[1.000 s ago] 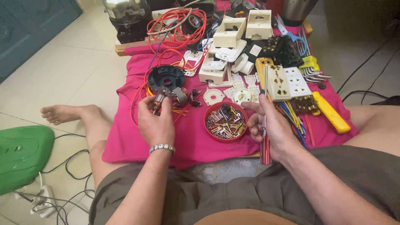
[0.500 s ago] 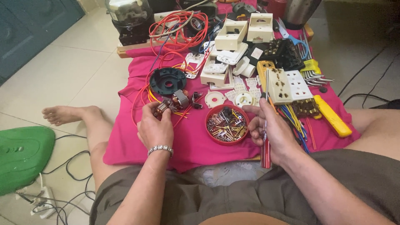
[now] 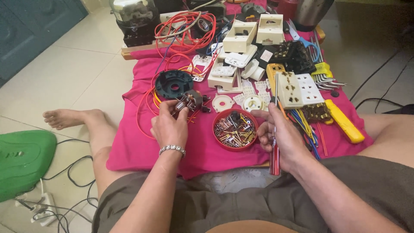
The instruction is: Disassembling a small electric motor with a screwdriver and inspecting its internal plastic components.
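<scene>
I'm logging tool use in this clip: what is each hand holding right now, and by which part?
The left hand pinches a small motor armature by its near end. The right hand grips a red-handled screwdriver around the upper handle, shaft pointing up.

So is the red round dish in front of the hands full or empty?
Partly full. The red dish lies open on the pink cloth, and a loose pile of small metal screws and contacts covers its bottom.

A home floor turned repair corner — pale floor tiles (image 3: pixel 73 82) and a pink cloth (image 3: pixel 202 142) spread over a low board. Far across it lie cream socket housings (image 3: pixel 239 36), red wire coils (image 3: pixel 185 26) and hex keys (image 3: pixel 323 73) — a green plastic cover (image 3: pixel 21 162) at near left.
</scene>
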